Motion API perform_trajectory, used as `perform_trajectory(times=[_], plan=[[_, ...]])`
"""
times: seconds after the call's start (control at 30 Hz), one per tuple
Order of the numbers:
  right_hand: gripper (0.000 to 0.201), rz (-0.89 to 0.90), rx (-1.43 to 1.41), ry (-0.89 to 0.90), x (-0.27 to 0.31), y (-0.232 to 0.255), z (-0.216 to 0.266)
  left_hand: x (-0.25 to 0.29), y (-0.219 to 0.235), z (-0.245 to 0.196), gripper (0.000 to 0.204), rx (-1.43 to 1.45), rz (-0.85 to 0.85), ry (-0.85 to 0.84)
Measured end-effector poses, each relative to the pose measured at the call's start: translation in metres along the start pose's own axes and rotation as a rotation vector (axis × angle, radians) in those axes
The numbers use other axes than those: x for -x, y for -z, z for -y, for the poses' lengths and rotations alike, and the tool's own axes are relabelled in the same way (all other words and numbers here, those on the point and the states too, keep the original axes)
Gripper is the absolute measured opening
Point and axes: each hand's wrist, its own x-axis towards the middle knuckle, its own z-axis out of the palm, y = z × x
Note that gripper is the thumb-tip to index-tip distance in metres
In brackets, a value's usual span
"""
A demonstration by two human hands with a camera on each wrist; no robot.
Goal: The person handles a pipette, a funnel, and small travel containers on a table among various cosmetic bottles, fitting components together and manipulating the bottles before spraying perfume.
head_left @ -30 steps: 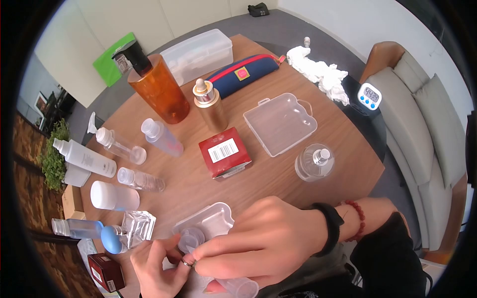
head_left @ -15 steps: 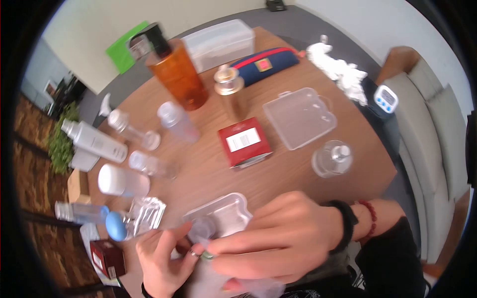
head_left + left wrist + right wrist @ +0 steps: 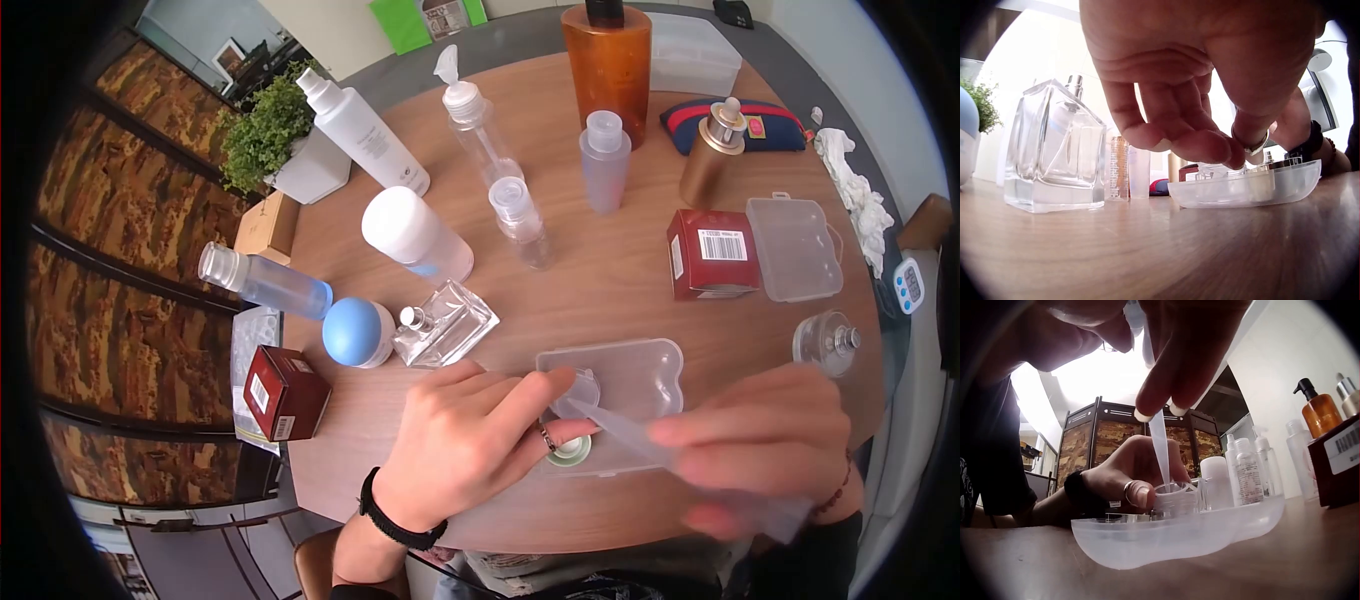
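Observation:
Low inside a clear plastic tray, a small clear jar is held by my left hand between thumb and fingers. A ring sits on that hand. Pinched in my right hand is a translucent plastic tool with a long tapered tip. In the right wrist view the tip points down into the jar's mouth; its wider end trails behind the hand, blurred in the head view. A green-rimmed round piece lies in the tray beside my left thumb.
Left of the tray lie a glass perfume bottle and a blue-capped container. Several bottles stand farther back, with a large amber one. A red box, a clear lid and a round glass bottle are at the right.
The head view has swung left, shifting the table's things to the right. My right hand now stands farther from my left hand, still holding the tapered tool. My left hand stays at the jar.

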Motion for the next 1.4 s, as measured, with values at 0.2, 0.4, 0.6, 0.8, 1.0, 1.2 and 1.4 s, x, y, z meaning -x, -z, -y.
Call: perform_trajectory(times=[0.2,0.4,0.6,0.8,1.0,1.2,1.4], plan=[[0.032,0.000,-0.035,0.046,-0.003,0.003,-0.001,0.000,0.001,0.000,0.033,-0.001,0.021,0.005],[0.033,-0.008,0.054,0.003,0.000,-0.003,-0.001,-0.003,0.002,-0.005,0.033,-0.023,0.038,0.055],[0.033,0.074,0.076,-0.041,-0.004,0.002,0.001,-0.003,0.002,-0.005,0.032,-0.019,0.030,0.063],[0.036,0.025,-0.041,0.004,-0.003,0.004,0.000,-0.005,0.003,-0.003,0.033,-0.038,0.032,0.044],[0.038,-0.060,-0.099,0.163,0.005,0.002,-0.015,-0.006,0.005,-0.004,0.032,-0.044,0.035,0.043],[0.037,0.122,0.060,0.004,-0.003,0.001,-0.006,-0.006,0.004,-0.004,0.032,-0.043,0.035,0.045],[0.036,0.000,-0.050,0.120,-0.001,0.004,-0.012,-0.006,0.004,-0.004,0.032,-0.046,0.036,0.052]])
